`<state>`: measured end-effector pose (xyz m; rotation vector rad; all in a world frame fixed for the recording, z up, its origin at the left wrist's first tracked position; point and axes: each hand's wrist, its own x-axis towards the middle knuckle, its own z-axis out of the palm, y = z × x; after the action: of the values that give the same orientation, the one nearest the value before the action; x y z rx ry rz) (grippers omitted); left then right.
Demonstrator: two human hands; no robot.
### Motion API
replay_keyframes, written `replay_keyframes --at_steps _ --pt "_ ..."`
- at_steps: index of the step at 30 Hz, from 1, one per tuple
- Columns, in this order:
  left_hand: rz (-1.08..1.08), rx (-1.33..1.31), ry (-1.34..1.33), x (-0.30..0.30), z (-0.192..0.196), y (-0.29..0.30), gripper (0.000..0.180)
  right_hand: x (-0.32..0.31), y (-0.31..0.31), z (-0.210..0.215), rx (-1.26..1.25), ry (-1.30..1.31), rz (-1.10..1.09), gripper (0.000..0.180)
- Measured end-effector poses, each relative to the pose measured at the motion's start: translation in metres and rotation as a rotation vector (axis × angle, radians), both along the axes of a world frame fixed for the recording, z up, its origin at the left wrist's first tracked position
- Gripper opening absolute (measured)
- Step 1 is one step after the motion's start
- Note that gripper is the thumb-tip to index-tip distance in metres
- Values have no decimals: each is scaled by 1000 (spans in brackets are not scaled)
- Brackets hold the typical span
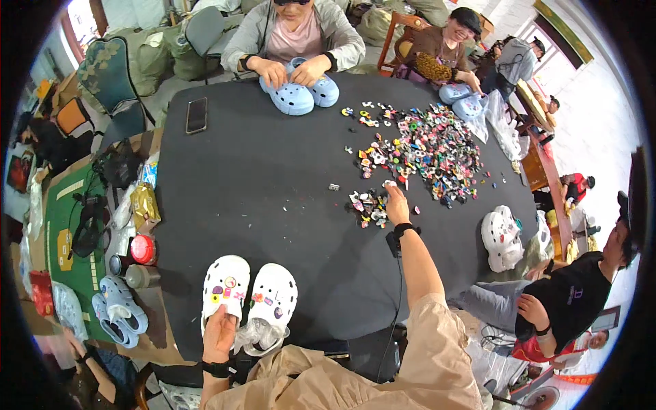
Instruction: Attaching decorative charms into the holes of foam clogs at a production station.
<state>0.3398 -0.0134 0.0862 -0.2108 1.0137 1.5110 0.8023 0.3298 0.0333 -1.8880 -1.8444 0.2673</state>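
Gripping the left white clog [226, 285], the left hand [219, 336]; right hand [397, 203], fingers extended, touches small charms [367, 205] near a gold pouch [144, 203].

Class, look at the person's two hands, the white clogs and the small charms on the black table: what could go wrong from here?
1. The right hand reaches far out to the small pile of charms; it might scatter them.
2. The left hand rests on the white clogs at the black table edge; a nudge could tip them off.
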Motion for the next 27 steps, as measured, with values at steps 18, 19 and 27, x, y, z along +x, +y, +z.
replay_keyframes --at_steps 18,19,27 --pt "-305 -29 666 52 118 -16 34 -64 -46 73 -282 414 151 14" --pt "-365 -5 646 57 119 -13 34 -58 -49 70 -155 295 196 17" --pt "-368 69 -191 59 100 -21 46 -100 -106 55 -214 715 296 19"
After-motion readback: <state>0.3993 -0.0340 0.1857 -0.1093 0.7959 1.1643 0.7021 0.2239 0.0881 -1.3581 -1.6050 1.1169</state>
